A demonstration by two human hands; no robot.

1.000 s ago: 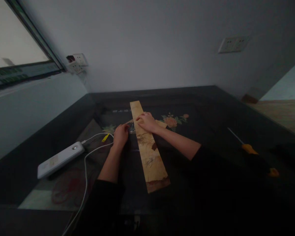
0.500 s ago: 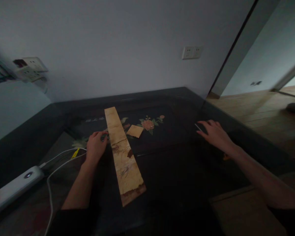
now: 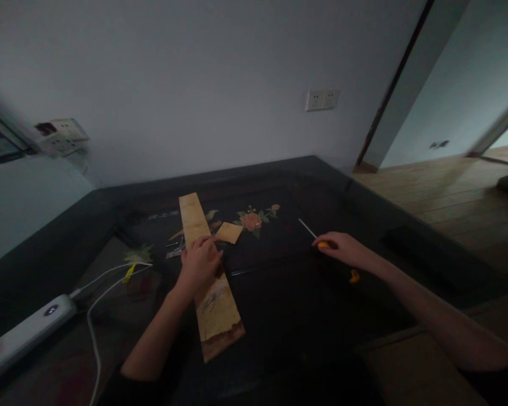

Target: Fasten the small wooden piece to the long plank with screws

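Left hand (image 3: 200, 264) flat on wood strip (image 3: 207, 282) | right hand (image 3: 342, 250) gripping screwdriver (image 3: 317, 237) | power strip (image 3: 23, 338) far left

Two hands work over the dark table (image 3: 279, 316): one left hand (image 3: 198, 265) at about ten o'clock, one right hand (image 3: 342, 249) at two o'clock. One long wooden strip (image 3: 203, 270) lies there, with one small square wood piece (image 3: 230, 232) at its one o'clock. One orange-handled screwdriver (image 3: 322, 241), one white power bank (image 3: 23, 336) at eight o'clock, two white cables (image 3: 95, 304), one painted flower (image 3: 252, 220). On the walls, two socket plates (image 3: 322, 99) side by side.
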